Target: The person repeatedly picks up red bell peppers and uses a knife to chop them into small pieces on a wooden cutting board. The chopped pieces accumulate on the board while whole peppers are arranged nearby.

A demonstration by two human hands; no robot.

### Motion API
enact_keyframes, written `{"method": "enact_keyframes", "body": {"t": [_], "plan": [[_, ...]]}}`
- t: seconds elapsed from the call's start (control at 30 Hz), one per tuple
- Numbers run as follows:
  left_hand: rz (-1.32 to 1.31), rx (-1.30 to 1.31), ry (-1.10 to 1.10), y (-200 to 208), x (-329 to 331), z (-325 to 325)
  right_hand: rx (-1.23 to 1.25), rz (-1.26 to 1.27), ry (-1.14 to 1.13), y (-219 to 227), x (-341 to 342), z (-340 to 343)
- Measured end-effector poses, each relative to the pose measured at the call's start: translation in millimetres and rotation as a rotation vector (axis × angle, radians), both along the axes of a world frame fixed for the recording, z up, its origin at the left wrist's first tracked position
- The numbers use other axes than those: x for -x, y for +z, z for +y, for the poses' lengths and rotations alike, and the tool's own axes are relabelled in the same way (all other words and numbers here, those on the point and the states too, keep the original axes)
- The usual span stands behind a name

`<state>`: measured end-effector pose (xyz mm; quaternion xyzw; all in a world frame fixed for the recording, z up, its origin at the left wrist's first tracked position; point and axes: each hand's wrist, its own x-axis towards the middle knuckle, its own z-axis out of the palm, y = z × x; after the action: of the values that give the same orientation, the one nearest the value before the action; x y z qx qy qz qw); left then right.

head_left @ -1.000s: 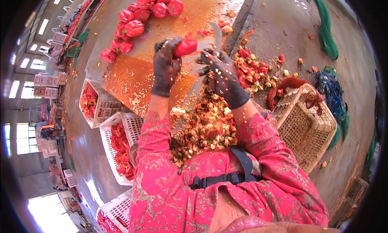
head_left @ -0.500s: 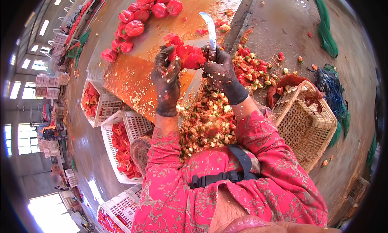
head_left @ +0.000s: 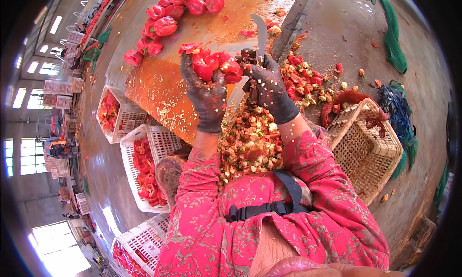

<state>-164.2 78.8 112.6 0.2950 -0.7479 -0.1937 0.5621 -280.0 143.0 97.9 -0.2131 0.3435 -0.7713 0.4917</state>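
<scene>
My left hand [head_left: 206, 94], in a dark, seed-spattered glove, is closed round an opened red bell pepper [head_left: 206, 65] whose pieces spread to the right. My right hand [head_left: 268, 84], gloved the same way, grips a knife [head_left: 261, 34] by its handle, the curved blade pointing up and away from me. A small gap lies between the right fingers and the pepper. Both hands are above the near part of the wet orange table [head_left: 159, 89], which is strewn with seeds. Whole red bell peppers [head_left: 165, 26] lie in a curved cluster at the table's far left.
Pepper cores and scraps [head_left: 252, 137] are heaped below my hands and along the table's right side. White crates of red pepper pieces [head_left: 144, 173] stand at my left. A stained basket [head_left: 370, 147] tilts at my right, near green netting [head_left: 387, 31].
My left hand has moved slightly right and turned under the pepper, whose pieces now lie further left. The right hand has drawn off the pepper, with the knife shifted a little right.
</scene>
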Motion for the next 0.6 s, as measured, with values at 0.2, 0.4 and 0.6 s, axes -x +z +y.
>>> {"method": "enact_keyframes", "body": {"t": [0.2,0.4,0.6], "plan": [[-0.093,-0.083,-0.130,-3.0,-0.9,3.7,-0.017,0.939,-0.236,-28.9,-2.2,-15.4],[-0.173,-0.183,-0.223,-13.9,-12.8,2.4,-0.132,1.389,-0.382,-19.6,-6.3,-9.6],[0.112,-0.620,-0.337,4.1,-15.8,7.0,0.027,0.272,-0.194,-34.8,6.8,-17.1]]}}
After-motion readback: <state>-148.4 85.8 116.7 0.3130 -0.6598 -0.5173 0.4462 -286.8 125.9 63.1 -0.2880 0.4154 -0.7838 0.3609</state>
